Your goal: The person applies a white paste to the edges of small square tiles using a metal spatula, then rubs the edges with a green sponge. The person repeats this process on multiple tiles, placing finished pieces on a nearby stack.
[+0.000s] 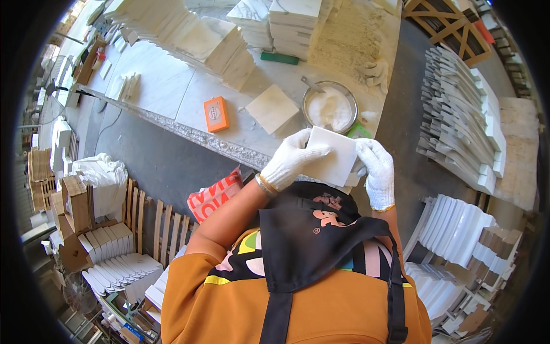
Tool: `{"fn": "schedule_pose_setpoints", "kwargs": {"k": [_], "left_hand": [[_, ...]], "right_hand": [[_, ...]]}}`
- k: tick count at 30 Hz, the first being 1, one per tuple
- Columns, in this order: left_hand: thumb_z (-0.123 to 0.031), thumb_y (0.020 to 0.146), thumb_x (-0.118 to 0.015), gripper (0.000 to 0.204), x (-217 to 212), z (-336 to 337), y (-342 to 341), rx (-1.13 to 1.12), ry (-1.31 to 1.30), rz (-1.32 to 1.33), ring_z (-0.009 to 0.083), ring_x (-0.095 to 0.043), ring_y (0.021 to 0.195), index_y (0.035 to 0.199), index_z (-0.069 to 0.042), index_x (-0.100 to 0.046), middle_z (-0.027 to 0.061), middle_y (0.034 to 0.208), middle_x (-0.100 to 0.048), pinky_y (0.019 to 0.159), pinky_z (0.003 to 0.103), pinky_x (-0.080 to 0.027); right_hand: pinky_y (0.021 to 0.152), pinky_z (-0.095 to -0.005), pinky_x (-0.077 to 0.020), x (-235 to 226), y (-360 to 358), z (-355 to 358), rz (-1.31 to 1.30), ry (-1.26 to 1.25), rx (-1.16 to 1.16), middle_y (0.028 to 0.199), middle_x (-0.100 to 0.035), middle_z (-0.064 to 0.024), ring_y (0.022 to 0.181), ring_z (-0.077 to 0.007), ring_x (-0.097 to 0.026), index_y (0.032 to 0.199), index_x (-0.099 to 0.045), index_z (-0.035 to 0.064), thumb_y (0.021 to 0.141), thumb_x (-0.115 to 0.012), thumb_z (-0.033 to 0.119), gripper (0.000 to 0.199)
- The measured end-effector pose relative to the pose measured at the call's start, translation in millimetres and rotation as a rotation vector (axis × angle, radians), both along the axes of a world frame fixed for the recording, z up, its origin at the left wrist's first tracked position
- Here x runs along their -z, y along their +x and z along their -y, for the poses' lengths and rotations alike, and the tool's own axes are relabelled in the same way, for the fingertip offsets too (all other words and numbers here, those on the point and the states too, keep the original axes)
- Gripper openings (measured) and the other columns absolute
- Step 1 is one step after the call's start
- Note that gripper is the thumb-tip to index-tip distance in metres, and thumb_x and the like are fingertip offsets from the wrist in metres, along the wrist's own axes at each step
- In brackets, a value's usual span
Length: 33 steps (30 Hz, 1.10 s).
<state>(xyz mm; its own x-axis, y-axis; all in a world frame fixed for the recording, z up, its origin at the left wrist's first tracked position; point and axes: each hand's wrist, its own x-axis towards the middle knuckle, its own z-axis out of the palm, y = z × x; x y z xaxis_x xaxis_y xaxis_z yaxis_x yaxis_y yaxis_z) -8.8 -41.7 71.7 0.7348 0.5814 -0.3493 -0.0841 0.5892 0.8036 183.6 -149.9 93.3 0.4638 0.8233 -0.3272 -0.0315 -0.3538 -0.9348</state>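
Observation:
A square white stone tile is held up in front of me at the table's near edge. My left hand, in a white knit glove, grips its left side with the thumb across the face. My right hand, gloved the same way, closes on the tile's right edge. Just beyond the tile stands a metal bowl of white powder or paste, with a scraper leaning on its rim. Another square tile, cream-coloured, lies flat left of the bowl. Farther left sits an orange box.
Stacks of marble tiles rise along the table's far side, near a green block. A pair of gloves lies at the table's right. Stacked white pieces stand to the right; wooden pallets are at the left.

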Motion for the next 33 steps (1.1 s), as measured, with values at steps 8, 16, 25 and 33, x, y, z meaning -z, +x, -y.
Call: {"fn": "schedule_pose_setpoints", "kwargs": {"k": [8, 16, 25, 33], "left_hand": [[-0.023, 0.094, -0.067, 0.037, 16.6, -5.6, -3.7, -0.068, -0.137, 0.074, 0.0123, -0.063, 0.097, 0.123, -0.001, -0.060, 0.0046, 0.110, -0.067, 0.088, 0.029, -0.050], [-0.021, 0.099, -0.059, 0.035, 47.3, -7.8, -15.3, -0.224, -0.289, 0.161, 0.0130, -0.060, 0.106, 0.128, -0.003, -0.055, 0.0021, 0.114, -0.062, 0.095, 0.031, -0.048], [-0.023, 0.099, -0.059, 0.035, 54.2, -8.2, -22.5, -0.305, -0.304, 0.159, 0.0139, -0.060, 0.107, 0.128, -0.003, -0.055, 0.0024, 0.117, -0.062, 0.096, 0.032, -0.049], [-0.019, 0.098, -0.060, 0.035, 68.3, -10.1, -31.4, -0.383, -0.301, 0.136, 0.0150, -0.064, 0.099, 0.129, -0.003, -0.055, 0.0034, 0.112, -0.064, 0.088, 0.032, -0.053]], "right_hand": [[0.060, -0.0239, -0.0471, 0.5, -2.4, -7.9, -0.070, 0.061, -0.002, 0.092, -0.070, -0.0012, 0.072, -0.0081, -0.062, 0.111, -0.071, 0.0023, 0.097, -0.060, 0.019, 0.025], [0.068, -0.0294, -0.0520, 34.8, 11.5, -10.3, 0.703, 0.107, -0.063, 0.098, -0.071, -0.0089, 0.077, -0.0158, -0.067, 0.114, -0.070, 0.0076, 0.093, -0.066, 0.031, 0.031], [0.071, -0.0385, -0.0532, 33.6, -5.3, -41.0, 0.854, -0.245, -0.299, 0.089, -0.067, -0.0061, 0.081, -0.0241, -0.067, 0.120, -0.063, 0.0143, 0.087, -0.068, 0.037, 0.040], [0.076, -0.0375, -0.0542, 43.3, -3.0, -51.7, 0.698, 0.114, -0.257, 0.094, -0.071, -0.0118, 0.084, -0.0269, -0.069, 0.108, -0.070, 0.0097, 0.092, -0.059, 0.020, 0.023]]}}
